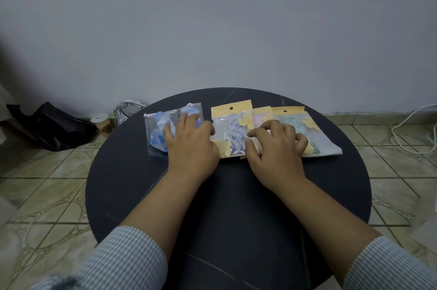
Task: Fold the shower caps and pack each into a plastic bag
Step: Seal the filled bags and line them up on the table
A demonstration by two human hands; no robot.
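On the far half of the round dark desk (227, 195), the packs lie in a row, long axes running near to far. The left hand (189, 145) lies flat, fingers straight, on the clear bag (163, 131) holding a blue cap. The right hand (274, 148), fingers curled, seems to pinch the yellow-topped bags (231, 129), whose pale floral caps overlap rightward; its grip is unclear.

Dim, cool, even light with a bluish cast, my view soft all over, glare glinting on the clear plastic bag with the blue cap (163, 131) under my left hand (189, 145), faint shadows beneath my forearms, corners darkened, green tiled floor (47, 195) bowed at the edges, striped sleeves (123, 259) blurred.
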